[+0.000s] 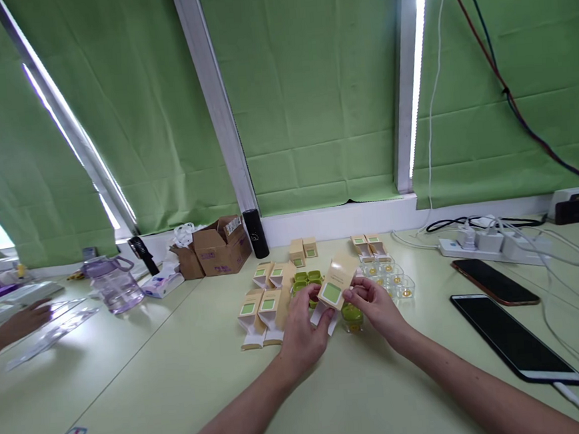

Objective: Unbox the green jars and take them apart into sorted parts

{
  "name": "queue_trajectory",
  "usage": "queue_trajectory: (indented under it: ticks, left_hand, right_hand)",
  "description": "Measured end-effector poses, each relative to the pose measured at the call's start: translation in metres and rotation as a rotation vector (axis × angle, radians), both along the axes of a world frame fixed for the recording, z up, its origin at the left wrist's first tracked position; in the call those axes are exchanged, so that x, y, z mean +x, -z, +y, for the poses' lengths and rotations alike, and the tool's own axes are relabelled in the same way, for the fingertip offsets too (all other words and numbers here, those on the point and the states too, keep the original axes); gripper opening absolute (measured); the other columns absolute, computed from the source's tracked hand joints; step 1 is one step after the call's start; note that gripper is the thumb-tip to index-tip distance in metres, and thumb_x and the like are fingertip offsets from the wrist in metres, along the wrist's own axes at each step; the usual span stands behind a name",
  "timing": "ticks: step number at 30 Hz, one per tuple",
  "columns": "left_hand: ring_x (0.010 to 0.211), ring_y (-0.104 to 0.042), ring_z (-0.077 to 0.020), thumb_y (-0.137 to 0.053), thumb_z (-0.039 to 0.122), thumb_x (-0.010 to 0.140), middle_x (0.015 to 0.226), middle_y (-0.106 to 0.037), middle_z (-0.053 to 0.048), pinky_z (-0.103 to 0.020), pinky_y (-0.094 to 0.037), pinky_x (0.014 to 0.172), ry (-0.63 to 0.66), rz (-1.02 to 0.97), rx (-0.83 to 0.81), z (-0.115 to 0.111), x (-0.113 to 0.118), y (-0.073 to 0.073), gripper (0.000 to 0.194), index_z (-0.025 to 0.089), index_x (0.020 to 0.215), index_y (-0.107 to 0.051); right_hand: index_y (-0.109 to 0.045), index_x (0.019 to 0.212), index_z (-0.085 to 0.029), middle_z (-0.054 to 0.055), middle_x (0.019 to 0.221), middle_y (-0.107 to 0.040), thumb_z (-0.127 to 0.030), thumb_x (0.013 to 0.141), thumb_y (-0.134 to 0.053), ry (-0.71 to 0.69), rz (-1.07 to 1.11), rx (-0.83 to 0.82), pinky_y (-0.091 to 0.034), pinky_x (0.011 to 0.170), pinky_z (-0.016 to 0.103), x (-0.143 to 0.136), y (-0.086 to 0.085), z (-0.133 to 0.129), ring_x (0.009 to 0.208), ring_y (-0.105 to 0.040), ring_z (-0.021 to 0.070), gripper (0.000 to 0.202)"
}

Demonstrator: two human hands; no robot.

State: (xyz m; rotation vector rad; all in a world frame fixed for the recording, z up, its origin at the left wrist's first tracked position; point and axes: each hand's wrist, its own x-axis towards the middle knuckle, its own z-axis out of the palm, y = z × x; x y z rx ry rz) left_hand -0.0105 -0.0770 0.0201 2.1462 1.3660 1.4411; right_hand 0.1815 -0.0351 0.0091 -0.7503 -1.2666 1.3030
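Between both hands is a small beige cardboard box with a green square on its face, tilted above the table, a white flap hanging at its lower end. My left hand grips its left side, and my right hand pinches its right edge. Just below the box stands a green-lidded glass jar. Left of my hands lie several similar boxes with white flaps folded out. Behind the held box sit several green lids or jars, partly hidden. Clear glass jars with yellowish bottoms stand beyond my right hand.
More beige boxes stand near the wall. A brown carton, a black cylinder and a purple water jug are left. Right are two phones, a power strip and cables. Another person's hand is far left.
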Motion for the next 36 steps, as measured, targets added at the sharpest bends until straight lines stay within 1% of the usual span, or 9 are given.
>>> queue_trajectory:
  ticks: [5,9,14,20,26,28,31,33,36]
  left_hand:
    - [0.115,-0.064,-0.0285,-0.058,0.031,0.097,0.123,-0.066,-0.013,-0.048,-0.052,0.100,0.013,0.030,-0.007,0.001,-0.002,0.003,0.033,0.021,0.128,-0.056]
    - [0.125,-0.060,-0.0290,-0.049,0.030,0.102,0.133,-0.064,-0.014,-0.049,-0.050,0.106,0.060,0.050,0.016,0.002,-0.005,0.005,0.036,0.022,0.137,-0.053]
    - [0.124,-0.062,-0.0278,-0.041,0.029,0.105,0.131,-0.066,-0.015,-0.048,-0.050,0.106,0.062,0.017,0.033,0.003,-0.005,0.005,0.034,0.020,0.135,-0.055]
    - [0.112,-0.067,-0.0256,-0.055,0.035,0.101,0.124,-0.069,-0.013,-0.041,-0.056,0.096,0.090,-0.122,-0.023,0.001,-0.001,0.000,0.032,0.021,0.129,-0.057]
    - [0.114,-0.067,-0.0259,-0.072,0.037,0.089,0.123,-0.070,-0.011,-0.041,-0.054,0.098,0.143,-0.242,-0.102,0.001,0.002,-0.005,0.041,0.022,0.125,-0.058]
    - [0.114,-0.067,-0.0270,-0.074,0.041,0.088,0.125,-0.069,-0.012,-0.040,-0.055,0.095,0.191,-0.315,-0.160,0.000,0.002,-0.007,0.047,0.022,0.127,-0.056]
    - [0.111,-0.069,-0.0288,-0.071,0.048,0.090,0.117,-0.073,-0.014,-0.038,-0.057,0.088,0.299,-0.429,-0.261,0.000,0.002,-0.009,0.051,0.021,0.129,-0.053]
    - [0.107,-0.071,-0.0290,-0.070,0.051,0.090,0.113,-0.074,-0.014,-0.037,-0.058,0.084,0.355,-0.489,-0.312,0.000,0.001,-0.010,0.054,0.021,0.130,-0.051]
    - [0.102,-0.073,-0.0283,-0.073,0.050,0.088,0.118,-0.073,-0.014,-0.037,-0.058,0.081,0.434,-0.573,-0.386,0.000,0.000,-0.011,0.058,0.022,0.133,-0.049]
  right_hand:
    - [-0.064,0.102,-0.021,0.005,0.081,-0.077,-0.064,0.070,-0.085,0.033,-0.013,-0.008,-0.059,0.080,0.037,0.001,-0.001,0.000,0.083,-0.075,0.0256,0.058]
    - [-0.064,0.101,-0.023,0.008,0.090,-0.080,-0.064,0.069,-0.085,0.018,0.033,-0.058,-0.060,0.084,0.040,0.003,-0.006,-0.002,0.090,-0.077,0.0286,0.057]
    - [-0.064,0.102,-0.024,0.009,0.096,-0.081,-0.064,0.065,-0.087,0.002,0.079,-0.081,-0.062,0.088,0.045,0.002,-0.012,-0.005,0.097,-0.077,0.0324,0.059]
    - [-0.064,0.115,-0.023,0.011,0.111,-0.080,-0.059,0.067,-0.089,-0.052,0.098,-0.039,-0.062,0.092,0.043,-0.001,-0.012,-0.006,0.105,-0.076,0.0311,0.065]
    - [-0.069,0.112,-0.022,0.012,0.114,-0.079,-0.061,0.065,-0.089,-0.059,0.091,-0.020,-0.061,0.095,0.046,-0.001,-0.013,-0.005,0.107,-0.075,0.0323,0.064]
    - [-0.070,0.109,-0.022,0.013,0.113,-0.079,-0.064,0.065,-0.087,-0.034,0.070,-0.017,-0.062,0.094,0.046,0.000,-0.013,-0.005,0.107,-0.075,0.0332,0.063]
    - [-0.070,0.108,-0.022,0.013,0.113,-0.079,-0.067,0.063,-0.086,0.013,0.052,-0.027,-0.063,0.090,0.046,0.000,-0.013,-0.005,0.108,-0.074,0.0352,0.066]
    - [-0.069,0.108,-0.022,0.013,0.114,-0.079,-0.066,0.062,-0.088,0.025,0.061,-0.042,-0.064,0.088,0.046,0.000,-0.013,-0.005,0.107,-0.074,0.0351,0.065]
    - [-0.068,0.106,-0.022,0.012,0.113,-0.079,-0.060,0.062,-0.090,0.039,0.078,-0.069,-0.065,0.084,0.045,0.001,-0.014,-0.006,0.103,-0.076,0.0336,0.062]
